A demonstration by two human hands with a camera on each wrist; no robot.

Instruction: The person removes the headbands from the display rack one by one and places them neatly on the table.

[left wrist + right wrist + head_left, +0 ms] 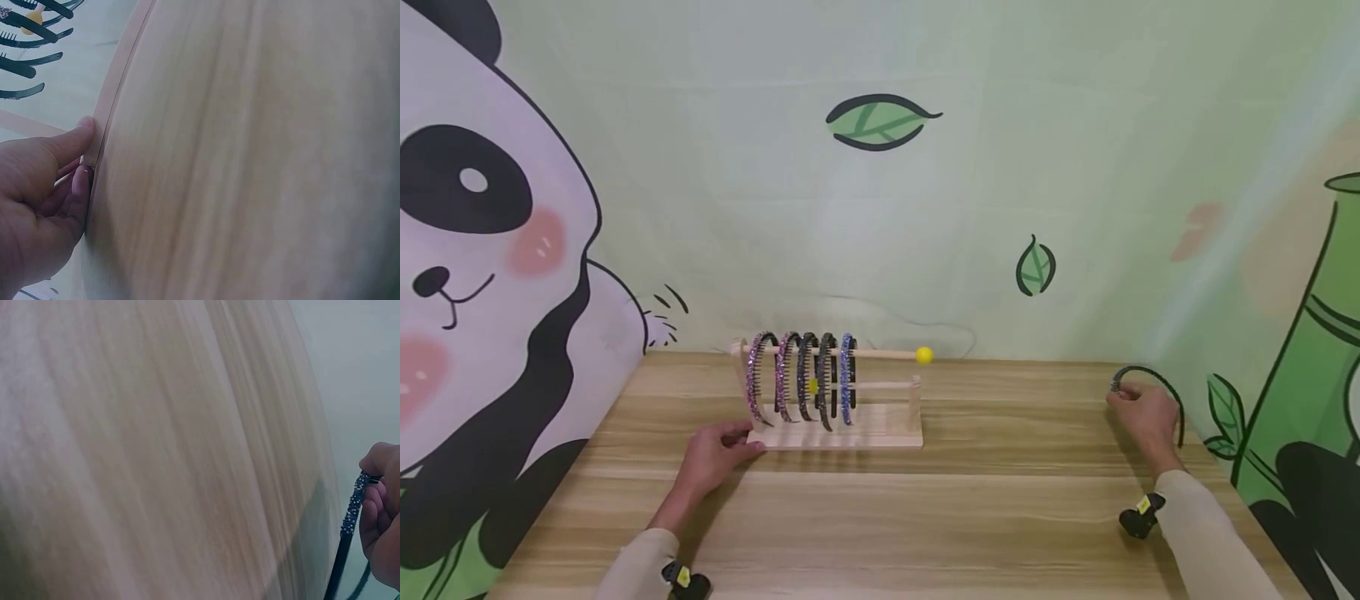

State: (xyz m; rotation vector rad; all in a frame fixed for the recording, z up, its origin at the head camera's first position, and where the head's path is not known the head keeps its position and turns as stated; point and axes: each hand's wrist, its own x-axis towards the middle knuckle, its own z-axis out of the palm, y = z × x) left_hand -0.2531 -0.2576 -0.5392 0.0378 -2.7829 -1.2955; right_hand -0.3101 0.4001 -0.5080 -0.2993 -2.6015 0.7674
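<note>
A wooden headband rack (895, 439) stands left of centre in the head view, with several glittery headbands (782, 379) in pink, dark and blue hung on its upper rod. At the rack's front left corner, my left hand (715, 458) pinches the base, thumb on top; the left wrist view shows thumb and fingers at the base edge (103, 128). Far off to the right, my right hand (1146, 417) holds a black headband (1163, 382) with a sparkly band. Its studded part (354, 503) sits at the thumb and fingertips in the right wrist view.
The rack's upper rod ends in a yellow ball (924, 356) on the right. The wood-grain table (970, 517) meets a backdrop (760, 208) printed with a panda, leaves and bamboo. A thin line runs across the backdrop behind the rack.
</note>
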